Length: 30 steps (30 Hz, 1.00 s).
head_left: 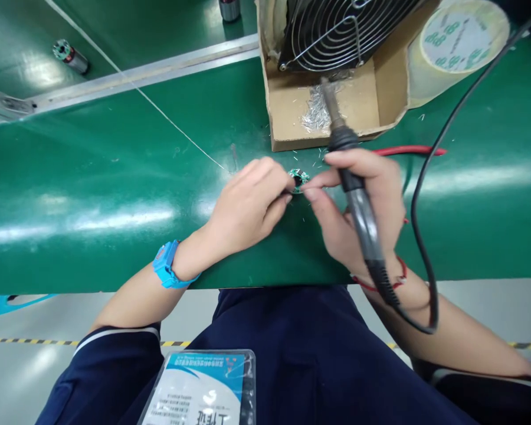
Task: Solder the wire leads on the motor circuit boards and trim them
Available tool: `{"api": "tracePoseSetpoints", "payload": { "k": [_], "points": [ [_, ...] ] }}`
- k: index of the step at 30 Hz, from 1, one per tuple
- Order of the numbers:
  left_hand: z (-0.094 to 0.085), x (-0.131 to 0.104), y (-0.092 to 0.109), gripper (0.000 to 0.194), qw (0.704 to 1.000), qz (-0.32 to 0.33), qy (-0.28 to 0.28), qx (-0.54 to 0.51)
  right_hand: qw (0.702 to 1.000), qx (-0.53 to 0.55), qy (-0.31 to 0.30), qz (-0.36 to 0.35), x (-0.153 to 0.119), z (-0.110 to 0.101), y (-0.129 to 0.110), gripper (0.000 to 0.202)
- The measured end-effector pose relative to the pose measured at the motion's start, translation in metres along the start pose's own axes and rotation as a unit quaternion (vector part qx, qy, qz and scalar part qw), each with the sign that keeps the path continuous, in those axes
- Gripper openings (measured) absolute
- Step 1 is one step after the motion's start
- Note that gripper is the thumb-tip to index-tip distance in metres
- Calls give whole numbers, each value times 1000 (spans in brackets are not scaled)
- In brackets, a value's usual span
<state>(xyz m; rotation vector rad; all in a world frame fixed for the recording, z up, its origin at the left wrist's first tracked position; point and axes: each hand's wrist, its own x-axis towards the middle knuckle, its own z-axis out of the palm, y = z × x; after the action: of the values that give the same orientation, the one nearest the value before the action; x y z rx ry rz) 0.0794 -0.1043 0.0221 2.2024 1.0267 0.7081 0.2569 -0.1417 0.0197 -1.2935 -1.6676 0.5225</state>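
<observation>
My left hand (252,203), with a blue strap round the wrist, pinches the left edge of a small round green circuit board (298,176) above the green bench mat. What lies under the board is hidden by my fingers. My right hand (363,206) has a soldering iron (358,203) lying across it, tip pointing up and away over the cardboard box. The thumb and forefinger of that hand come together at the board's right edge; anything tiny between them cannot be made out.
The cardboard box (294,143) holds clipped metal bits (317,109) and a black fan with a wire guard (349,35). To its right stands a large tape roll (460,44). A black cable (418,218) loops beside my right arm. Small motors (71,57) sit behind the metal rail (146,71).
</observation>
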Motion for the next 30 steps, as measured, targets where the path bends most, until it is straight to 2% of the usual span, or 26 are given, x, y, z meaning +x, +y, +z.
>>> {"api": "tracePoseSetpoints", "payload": {
  "k": [1,4,8,13,21,28,30],
  "points": [
    [-2,1,-2,6,1000,11,2,29,1000,4,16,21,0,-4,2,37],
    [-2,2,-9,9,999,-24,13,23,997,19,42,67,-2,-17,11,36],
    [3,1,-14,15,996,-80,-11,-31,995,45,78,41,-14,-27,21,35],
    [5,1,-16,12,994,-96,25,-34,987,76,130,51,-26,-31,22,22],
    [8,2,-18,10,993,-111,29,-37,985,77,136,70,-27,-28,17,15],
    [12,4,-18,11,992,-118,2,-39,988,40,139,53,-26,-29,17,15],
    [12,6,-19,19,992,-116,-18,-49,989,32,124,70,-24,-31,15,17]
  ]
}}
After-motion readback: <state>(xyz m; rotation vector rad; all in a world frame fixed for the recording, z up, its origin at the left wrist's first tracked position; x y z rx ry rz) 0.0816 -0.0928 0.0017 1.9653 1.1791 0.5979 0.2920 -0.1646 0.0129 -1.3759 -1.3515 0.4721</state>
